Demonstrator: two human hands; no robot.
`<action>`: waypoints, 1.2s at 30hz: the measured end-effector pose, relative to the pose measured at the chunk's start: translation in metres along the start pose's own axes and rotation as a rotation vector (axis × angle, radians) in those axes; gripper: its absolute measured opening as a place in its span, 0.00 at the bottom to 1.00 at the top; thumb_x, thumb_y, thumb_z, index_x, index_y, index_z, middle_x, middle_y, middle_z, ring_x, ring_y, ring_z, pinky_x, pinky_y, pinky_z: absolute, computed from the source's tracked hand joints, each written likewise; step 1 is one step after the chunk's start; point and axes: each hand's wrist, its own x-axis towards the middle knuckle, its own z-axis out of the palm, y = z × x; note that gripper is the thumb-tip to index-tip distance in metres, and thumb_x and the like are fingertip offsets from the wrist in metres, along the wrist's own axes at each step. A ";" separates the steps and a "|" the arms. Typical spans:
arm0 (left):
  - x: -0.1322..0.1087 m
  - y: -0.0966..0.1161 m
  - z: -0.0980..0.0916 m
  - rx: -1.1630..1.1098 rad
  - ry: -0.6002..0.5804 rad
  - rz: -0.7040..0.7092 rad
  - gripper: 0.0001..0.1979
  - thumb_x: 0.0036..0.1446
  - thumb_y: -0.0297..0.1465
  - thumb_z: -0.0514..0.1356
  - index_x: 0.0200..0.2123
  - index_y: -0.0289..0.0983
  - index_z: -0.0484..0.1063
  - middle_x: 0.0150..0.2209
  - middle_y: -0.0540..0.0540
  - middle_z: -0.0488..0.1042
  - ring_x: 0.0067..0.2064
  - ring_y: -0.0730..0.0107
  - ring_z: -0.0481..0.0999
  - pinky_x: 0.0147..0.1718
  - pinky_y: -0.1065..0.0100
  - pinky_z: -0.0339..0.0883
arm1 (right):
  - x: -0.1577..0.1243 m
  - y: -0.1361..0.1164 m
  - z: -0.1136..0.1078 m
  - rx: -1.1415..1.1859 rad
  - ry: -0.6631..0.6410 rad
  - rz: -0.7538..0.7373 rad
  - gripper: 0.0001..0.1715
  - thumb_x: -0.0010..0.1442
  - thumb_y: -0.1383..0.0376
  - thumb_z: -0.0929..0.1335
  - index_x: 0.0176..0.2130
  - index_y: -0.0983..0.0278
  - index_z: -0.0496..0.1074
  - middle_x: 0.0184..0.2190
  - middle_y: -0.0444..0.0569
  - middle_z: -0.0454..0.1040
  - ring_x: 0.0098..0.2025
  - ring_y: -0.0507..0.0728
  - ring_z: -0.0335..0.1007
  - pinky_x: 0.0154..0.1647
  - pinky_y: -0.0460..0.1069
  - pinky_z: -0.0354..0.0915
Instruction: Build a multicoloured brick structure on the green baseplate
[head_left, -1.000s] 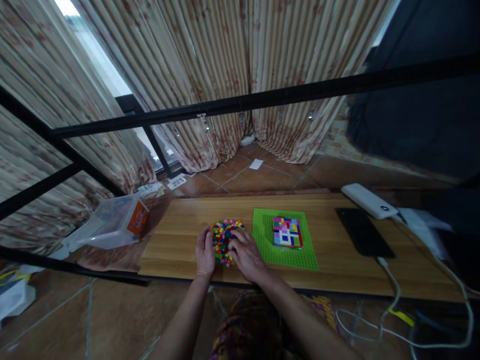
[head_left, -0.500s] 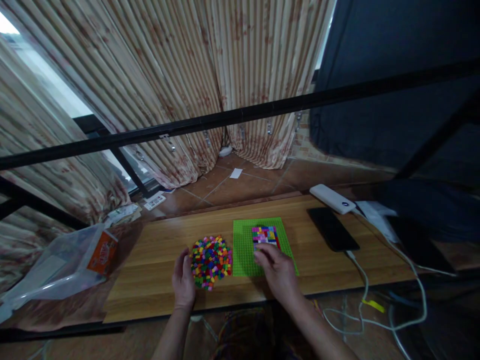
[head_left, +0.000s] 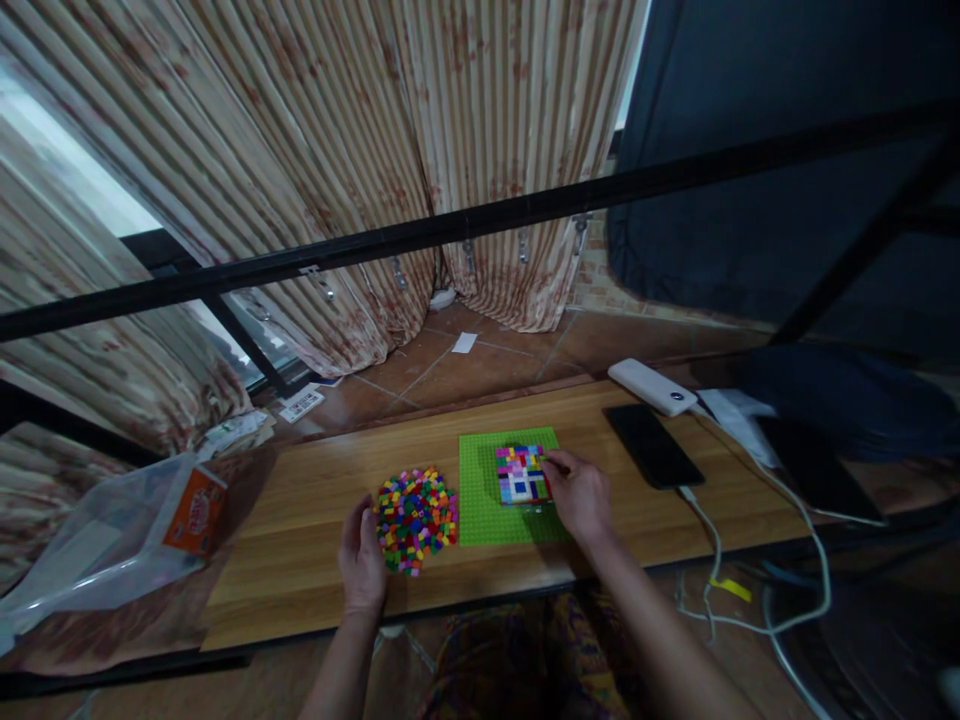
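Observation:
My left hand (head_left: 363, 560) rests on its edge at the left side of a pile of small multicoloured toy bricks (head_left: 416, 520), its fingers loosely curved and apart from the thumb. On the green studded baseplate (head_left: 476, 500) is a block of coloured bricks (head_left: 516, 475) with white and blue bricks in its front part. My right hand (head_left: 581, 495) is at the block's right side, thumb and index finger pinched together at its upper right edge. Whatever is between those fingertips is too small to make out.
A black phone (head_left: 652, 445) on a white cable and a white power bank (head_left: 651, 387) lie right of the baseplate. At the far left stands a clear plastic container (head_left: 112, 550) with an orange label. A black rail (head_left: 450, 228) crosses beyond the wooden board (head_left: 300, 530).
My right hand has moved from the block's front to its right edge, uncovering the block's front part. My left hand stays beside the pile. The view has shifted slightly.

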 end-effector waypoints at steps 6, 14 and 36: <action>0.001 -0.003 0.003 0.003 -0.017 0.032 0.25 0.55 0.49 0.55 0.46 0.37 0.73 0.47 0.42 0.76 0.50 0.58 0.73 0.52 0.60 0.65 | 0.005 0.006 0.011 0.021 -0.013 -0.039 0.16 0.57 0.58 0.66 0.38 0.63 0.79 0.36 0.53 0.79 0.38 0.59 0.75 0.42 0.53 0.67; 0.001 -0.002 0.004 0.027 -0.023 0.053 0.24 0.56 0.48 0.54 0.45 0.36 0.73 0.46 0.41 0.76 0.49 0.58 0.73 0.51 0.59 0.66 | 0.003 0.016 0.012 0.359 -0.022 0.110 0.24 0.52 0.53 0.70 0.45 0.64 0.75 0.30 0.49 0.79 0.32 0.57 0.74 0.36 0.52 0.68; -0.003 -0.001 0.005 -0.034 -0.024 0.049 0.21 0.57 0.45 0.56 0.46 0.36 0.73 0.48 0.42 0.76 0.51 0.61 0.73 0.53 0.60 0.65 | 0.014 0.031 0.041 0.426 0.110 0.256 0.32 0.50 0.48 0.70 0.47 0.67 0.72 0.29 0.50 0.75 0.30 0.56 0.70 0.32 0.51 0.66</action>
